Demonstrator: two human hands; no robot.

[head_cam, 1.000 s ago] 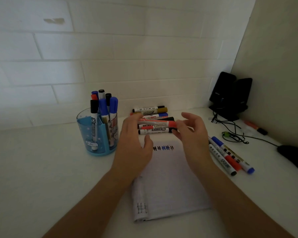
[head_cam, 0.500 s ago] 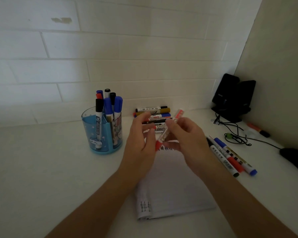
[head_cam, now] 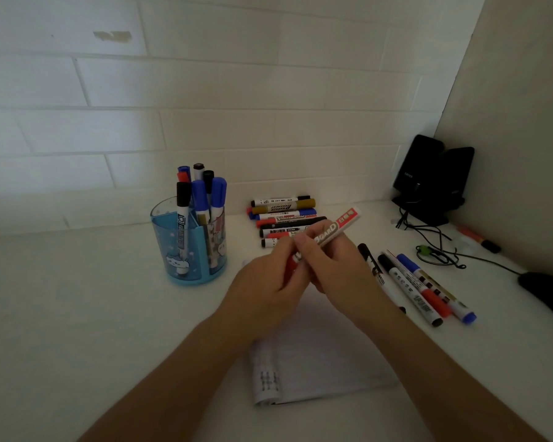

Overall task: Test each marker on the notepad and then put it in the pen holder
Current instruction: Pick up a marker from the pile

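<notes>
Gripping red marker [head_cam: 324, 237], left fingers [head_cam: 278, 255] curled round cap [head_cam: 290, 267], right fingers [head_cam: 307, 250] pinching barrel [head_cam: 345, 222]

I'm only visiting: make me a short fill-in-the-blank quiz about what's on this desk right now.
1. The left hand and right hand hold one marker, its cap coloured ____.
2. The pen holder is coloured ____.
3. It stands on the person's ____ side.
Missing words: red; blue; left.

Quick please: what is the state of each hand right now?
Left hand: grips the whiteboard marker at its red end.
Right hand: grips the same marker's barrel.
</notes>
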